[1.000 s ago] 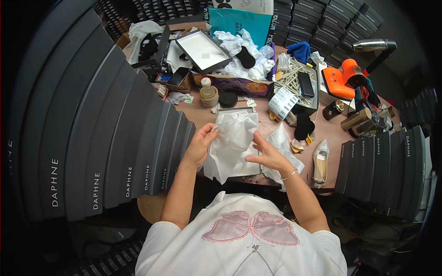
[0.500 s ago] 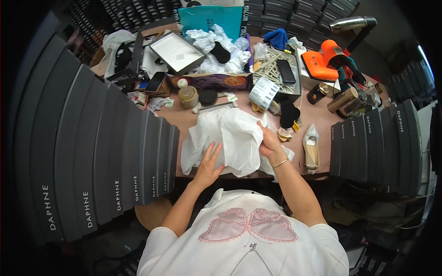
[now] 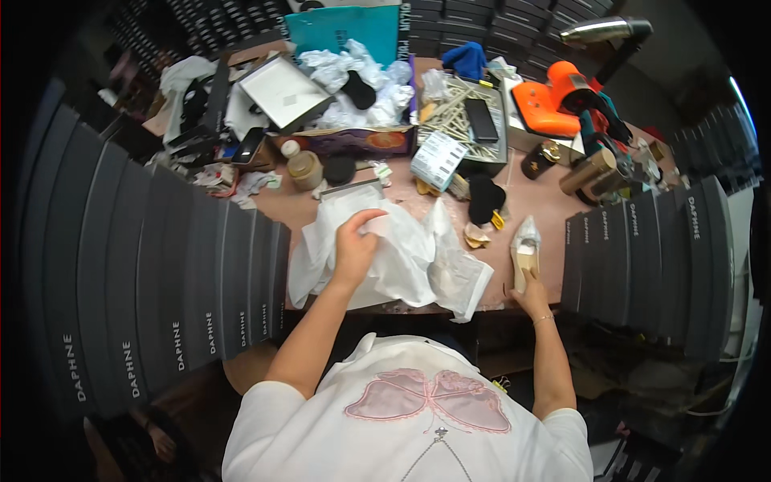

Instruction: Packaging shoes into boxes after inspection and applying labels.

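Note:
At the right of the table my right hand [image 3: 531, 298] grips the heel end of a pale flat shoe [image 3: 525, 255], its toe pointing away and wrapped in whitish paper. My left hand [image 3: 354, 251] is over crumpled white tissue paper [image 3: 401, 255], with the index finger stretched to the right and the thumb apart from it. The tissue lies over a grey shoe box [image 3: 353, 190], of which only the far rim shows clearly. Beside it, to the right, rests a separate white paper wrap [image 3: 462, 281].
Tall stacks of dark grey boxes [image 3: 152, 281] [image 3: 658, 265] flank both sides. Behind are a carton of crumpled paper [image 3: 353, 142], a glue bottle [image 3: 304, 169], a tray of white sticks [image 3: 454, 112], a black phone [image 3: 481, 120], an orange tool [image 3: 546, 111] and a metal flask [image 3: 590, 170].
My right hand has left the tissue paper and moved right onto the shoe. My left hand has moved farther over the tissue. The paper wrap at right is now uncovered.

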Demonstrator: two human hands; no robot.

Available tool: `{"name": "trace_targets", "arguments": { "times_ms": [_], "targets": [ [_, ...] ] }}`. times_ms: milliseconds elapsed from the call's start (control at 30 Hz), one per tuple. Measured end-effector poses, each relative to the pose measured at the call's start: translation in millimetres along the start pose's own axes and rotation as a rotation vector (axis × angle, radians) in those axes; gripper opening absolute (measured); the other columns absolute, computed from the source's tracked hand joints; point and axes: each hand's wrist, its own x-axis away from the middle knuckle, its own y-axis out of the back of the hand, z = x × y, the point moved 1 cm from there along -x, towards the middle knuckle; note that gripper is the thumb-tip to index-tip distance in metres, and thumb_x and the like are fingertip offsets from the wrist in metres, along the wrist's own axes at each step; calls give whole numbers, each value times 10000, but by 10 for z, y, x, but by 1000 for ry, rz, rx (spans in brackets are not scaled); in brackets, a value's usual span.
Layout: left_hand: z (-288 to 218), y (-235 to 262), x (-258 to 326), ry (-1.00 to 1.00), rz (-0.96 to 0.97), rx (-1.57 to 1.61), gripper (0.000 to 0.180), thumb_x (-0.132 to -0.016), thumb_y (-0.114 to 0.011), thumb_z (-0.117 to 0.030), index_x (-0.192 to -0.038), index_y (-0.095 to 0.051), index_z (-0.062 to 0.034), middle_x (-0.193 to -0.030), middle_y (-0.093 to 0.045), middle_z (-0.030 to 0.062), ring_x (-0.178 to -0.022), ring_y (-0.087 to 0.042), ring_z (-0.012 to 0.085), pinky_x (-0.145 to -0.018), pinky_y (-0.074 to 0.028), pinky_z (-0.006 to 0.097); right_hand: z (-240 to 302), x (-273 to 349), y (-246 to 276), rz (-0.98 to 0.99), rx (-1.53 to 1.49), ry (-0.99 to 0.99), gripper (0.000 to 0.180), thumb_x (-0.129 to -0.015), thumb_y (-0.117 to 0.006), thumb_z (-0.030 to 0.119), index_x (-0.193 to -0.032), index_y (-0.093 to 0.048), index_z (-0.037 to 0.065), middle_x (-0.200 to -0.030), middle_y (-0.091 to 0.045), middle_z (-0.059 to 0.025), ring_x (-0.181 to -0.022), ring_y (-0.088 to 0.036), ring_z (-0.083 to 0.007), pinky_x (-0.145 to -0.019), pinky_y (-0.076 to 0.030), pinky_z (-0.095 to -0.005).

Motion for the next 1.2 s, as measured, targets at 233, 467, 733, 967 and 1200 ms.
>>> {"name": "trace_targets", "arguments": {
  "times_ms": [233,467,733,967,1200],
  "targets": [
    [244,-299,-387,6,-150,-70,131,-740,-677,-16,-868,-657,-1,-767,-633,20,-707,-574,94,-647,-461,236,918,666,1274,341,-1402,-104,475,-700,-757,167,-1090,-578,-37,-930,-636,-67,-794,-606,-124,-707,-501,-252],
    [-190,-425,-126,-166,-49,-37,203,-714,-641,23,-916,-653,-2,-800,-643,41,-726,-568,86,-651,-469,238,1843,684,1281,769,-1332,59,627,-715,-746,267,-1204,-523,-58,-1002,-615,-65,-852,-596,-113,-706,-504,-241],
    [-55,31,49,-88,132,-143,284,-752,-566,0,-1015,-671,16,-877,-695,122,-740,-628,132,-679,-495,258,2024,590,393,725,-2119,-284,591,-822,-646,430,-1239,-495,38,-1015,-594,-120,-763,-593,-252,-462,-486,-220],
    [-478,-64,441,-292,220,-287,268,-753,-625,-5,-1015,-678,-23,-810,-630,83,-705,-605,160,-636,-471,265,2178,678,393,895,-2153,-144,612,-811,-665,418,-1263,-479,51,-1076,-581,-111,-871,-562,-264,-597,-501,-273],
    [-676,-532,1064,-916,385,-384,416,-683,-672,-36,-1097,-630,-22,-678,-494,73,-564,-549,215,-489,-441,333,2654,648,227,379,-1774,117,515,-927,-542,230,-1375,-362,50,-1302,-503,-91,-1157,-521,-198,-971,-452,-350]
  ]
}}
